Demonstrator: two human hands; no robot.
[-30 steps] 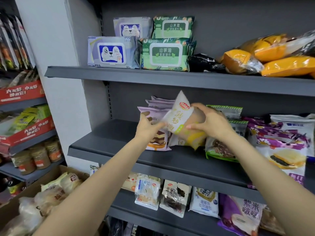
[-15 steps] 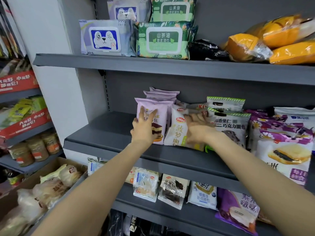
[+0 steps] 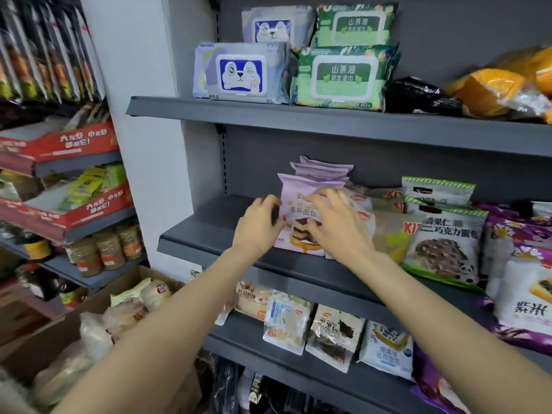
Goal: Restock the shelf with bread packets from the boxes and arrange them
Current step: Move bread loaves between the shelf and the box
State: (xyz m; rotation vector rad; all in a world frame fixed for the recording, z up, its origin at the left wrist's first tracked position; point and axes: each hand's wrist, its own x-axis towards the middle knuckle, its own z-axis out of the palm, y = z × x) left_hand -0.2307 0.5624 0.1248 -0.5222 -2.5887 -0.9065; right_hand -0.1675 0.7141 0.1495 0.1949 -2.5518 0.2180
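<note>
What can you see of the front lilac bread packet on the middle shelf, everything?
The front lilac bread packet is a soft, glossy plastic pouch with a crimped top edge, dark Chinese lettering and a picture of layered brown cake on a plate. It stands upright near the front edge of the middle shelf, first in a row of matching lilac packets behind it. The left hand grips its left edge; the right hand lies spread across its front. A pale packet sits against its right side.

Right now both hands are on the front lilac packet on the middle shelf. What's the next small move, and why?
Probably slide the front lilac packet a little left. The left hand holds its left edge, the right hand lies across its face, and bare middle shelf lies to its left while the white packet crowds its right side.
</note>
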